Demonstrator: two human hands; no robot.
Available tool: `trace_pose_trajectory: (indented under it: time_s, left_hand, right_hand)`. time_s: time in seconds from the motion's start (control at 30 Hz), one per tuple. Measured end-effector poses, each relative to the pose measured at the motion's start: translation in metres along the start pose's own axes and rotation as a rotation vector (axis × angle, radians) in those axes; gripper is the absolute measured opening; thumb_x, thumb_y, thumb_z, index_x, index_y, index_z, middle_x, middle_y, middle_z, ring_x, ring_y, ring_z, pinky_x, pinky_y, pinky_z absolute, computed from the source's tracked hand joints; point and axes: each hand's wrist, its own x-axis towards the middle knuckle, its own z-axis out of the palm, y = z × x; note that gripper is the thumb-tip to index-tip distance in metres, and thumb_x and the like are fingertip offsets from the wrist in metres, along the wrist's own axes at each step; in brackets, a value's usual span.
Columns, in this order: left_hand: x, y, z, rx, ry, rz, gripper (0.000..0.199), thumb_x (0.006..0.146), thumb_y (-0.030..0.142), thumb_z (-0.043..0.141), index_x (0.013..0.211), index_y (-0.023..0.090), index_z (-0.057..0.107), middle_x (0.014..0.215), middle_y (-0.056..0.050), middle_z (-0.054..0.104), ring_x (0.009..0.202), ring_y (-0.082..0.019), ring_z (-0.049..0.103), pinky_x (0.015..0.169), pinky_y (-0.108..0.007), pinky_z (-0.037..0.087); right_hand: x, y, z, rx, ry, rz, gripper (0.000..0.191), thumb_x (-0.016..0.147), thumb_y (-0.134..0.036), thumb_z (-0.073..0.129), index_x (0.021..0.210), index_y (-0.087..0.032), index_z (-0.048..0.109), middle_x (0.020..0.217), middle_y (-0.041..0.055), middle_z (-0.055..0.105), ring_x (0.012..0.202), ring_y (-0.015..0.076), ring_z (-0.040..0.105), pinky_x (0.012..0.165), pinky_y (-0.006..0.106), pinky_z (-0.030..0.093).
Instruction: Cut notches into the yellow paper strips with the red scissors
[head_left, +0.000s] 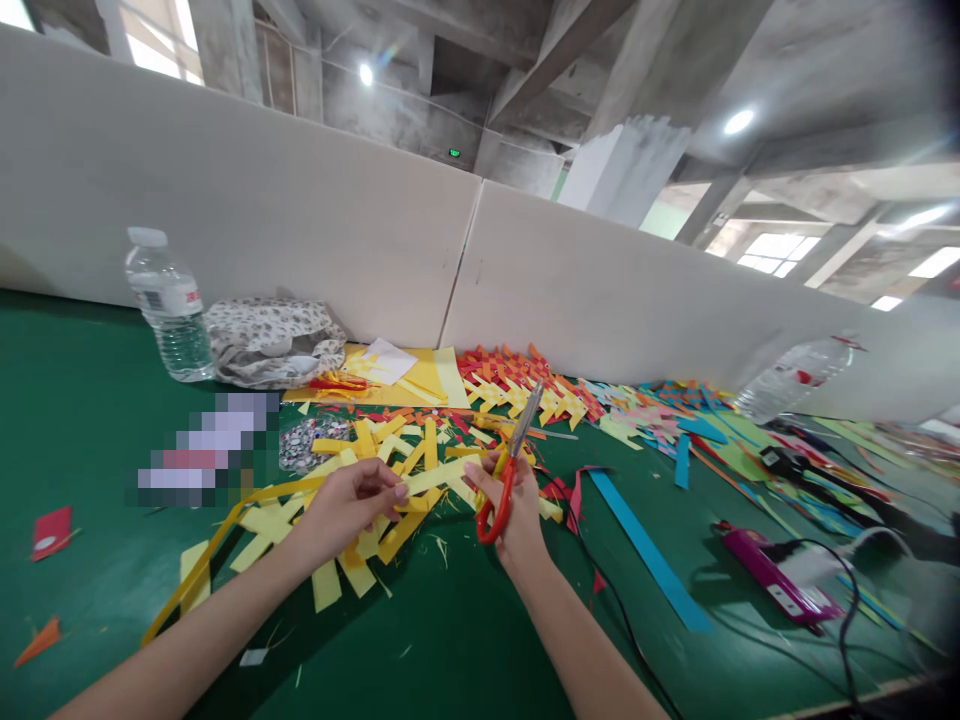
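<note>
My left hand pinches one end of a pale yellow paper strip between thumb and fingers. The strip's other end reaches my right hand, whose thumb meets it. Red-handled scissors are also in my right hand, blades pointing up and away, at a slant. Their blades look closed and stand clear of the strip. Beneath both hands lies a loose heap of yellow and pale yellow paper strips. A long darker yellow strip curves out to the left below my left wrist.
Woven red-and-yellow paper pieces lie along the white partition. A water bottle and a patterned cloth bag stand back left. To the right are a blue strip, a purple power strip, cables and another bottle.
</note>
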Motion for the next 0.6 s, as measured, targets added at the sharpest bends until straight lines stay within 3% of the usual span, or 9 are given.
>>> trace_pose_trajectory:
  time_s: [0.3,0.47,0.6]
  left_hand:
    - [-0.009,0.008,0.010,-0.013,-0.117,-0.042,0.019,0.065,0.029,0.061,0.060,0.019,0.046,0.057,0.000,0.064,0.054,-0.015,0.062,0.037,-0.018,0.031]
    - [-0.008,0.002,0.014,-0.142,-0.058,-0.066,0.024,0.066,0.035,0.060,0.064,0.018,0.044,0.065,-0.001,0.066,0.050,-0.013,0.062,0.035,-0.016,0.025]
    - [-0.010,-0.001,0.021,-0.182,-0.083,-0.092,0.025,0.065,0.038,0.061,0.067,0.018,0.045,0.066,0.000,0.065,0.050,-0.013,0.062,0.035,-0.016,0.027]
  right_hand:
    - [-0.002,-0.004,0.000,-0.009,0.059,-0.049,0.038,0.053,-0.018,0.075,0.078,-0.020,0.047,0.066,-0.0063,0.055,0.062,0.0082,0.056,0.065,0.024,0.050]
    - [-0.006,-0.006,0.003,-0.062,-0.048,-0.049,0.032,0.056,-0.021,0.073,0.077,-0.019,0.049,0.072,-0.0028,0.059,0.068,0.0132,0.059,0.073,0.034,0.049]
    - [-0.010,-0.003,0.006,-0.133,-0.098,-0.024,0.034,0.054,-0.022,0.074,0.075,-0.019,0.047,0.065,-0.0040,0.058,0.060,0.0122,0.057,0.065,0.031,0.049]
